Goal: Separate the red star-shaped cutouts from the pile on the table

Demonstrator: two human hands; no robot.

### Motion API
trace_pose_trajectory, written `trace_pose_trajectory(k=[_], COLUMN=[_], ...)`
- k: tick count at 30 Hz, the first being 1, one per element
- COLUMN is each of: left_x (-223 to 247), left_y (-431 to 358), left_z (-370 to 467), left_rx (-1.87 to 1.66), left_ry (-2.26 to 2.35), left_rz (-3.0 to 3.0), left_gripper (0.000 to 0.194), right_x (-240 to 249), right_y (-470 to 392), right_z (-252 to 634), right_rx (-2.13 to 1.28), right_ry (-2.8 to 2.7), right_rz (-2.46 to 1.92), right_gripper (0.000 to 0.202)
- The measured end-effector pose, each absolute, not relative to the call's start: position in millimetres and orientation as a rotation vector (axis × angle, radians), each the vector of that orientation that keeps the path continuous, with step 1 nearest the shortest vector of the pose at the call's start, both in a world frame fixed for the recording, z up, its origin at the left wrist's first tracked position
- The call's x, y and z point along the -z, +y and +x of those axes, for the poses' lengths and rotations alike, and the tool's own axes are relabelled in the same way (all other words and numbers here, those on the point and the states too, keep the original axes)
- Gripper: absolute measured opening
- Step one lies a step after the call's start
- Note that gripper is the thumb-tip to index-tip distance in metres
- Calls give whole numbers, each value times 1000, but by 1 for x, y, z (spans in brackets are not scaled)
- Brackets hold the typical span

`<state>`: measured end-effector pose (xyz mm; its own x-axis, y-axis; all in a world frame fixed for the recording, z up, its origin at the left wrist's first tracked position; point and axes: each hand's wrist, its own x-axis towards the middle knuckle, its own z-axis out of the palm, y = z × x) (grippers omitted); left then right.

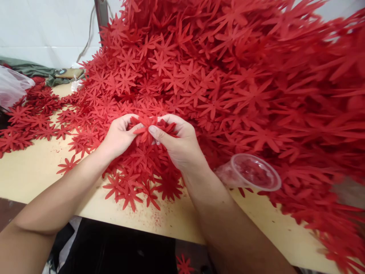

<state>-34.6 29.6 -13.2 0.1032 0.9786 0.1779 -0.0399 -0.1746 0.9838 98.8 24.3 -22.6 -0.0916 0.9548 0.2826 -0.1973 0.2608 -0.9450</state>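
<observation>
Between my two hands is a red fabric flower piece (146, 123) with long narrow petals; it may be more than one layer. My left hand (122, 131) pinches its left side, thumb against the petals. My right hand (178, 139) grips the other side, with the thumb laid across the front near the middle. Some fingers of both hands are hidden behind the petals. Below and behind them spreads a large heap of similar red flower pieces (125, 80), some lying loose near the table's front edge.
A clear plastic cup (253, 173) lies tilted right of my right forearm. The pale table (37, 171) has red crumbs on it. At the left are a clear plastic bag (13, 87), dark green cloth (31, 67) and more red pieces. One red piece (185, 263) lies below the table edge.
</observation>
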Motion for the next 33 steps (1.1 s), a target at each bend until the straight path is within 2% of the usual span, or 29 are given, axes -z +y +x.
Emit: trace_pose_trajectory(k=[8, 18, 26, 30, 33], left_x=[16, 18, 20, 16, 14], left_y=[31, 34, 42, 40, 37], left_z=[-39, -44, -53, -50, -47], left_rx=[-1283, -1295, -1453, -1442, -1432], left_ry=[1076, 1084, 1255, 1280, 1222], left_rz=[1390, 1458, 1763, 1691, 1616], left_gripper=[43, 37, 24, 25, 26], right_x=[20, 31, 24, 20, 19], right_y=[17, 39, 29, 25, 22], right_z=[95, 116, 113, 110, 105], right_rx=[-986, -702, -813, -852, -882], right_ry=[-1394, -1173, -1251, -1286, -1320], right_rz=[-903, -998, -1028, -986, -933], right_gripper=[13, 21, 50, 54, 49])
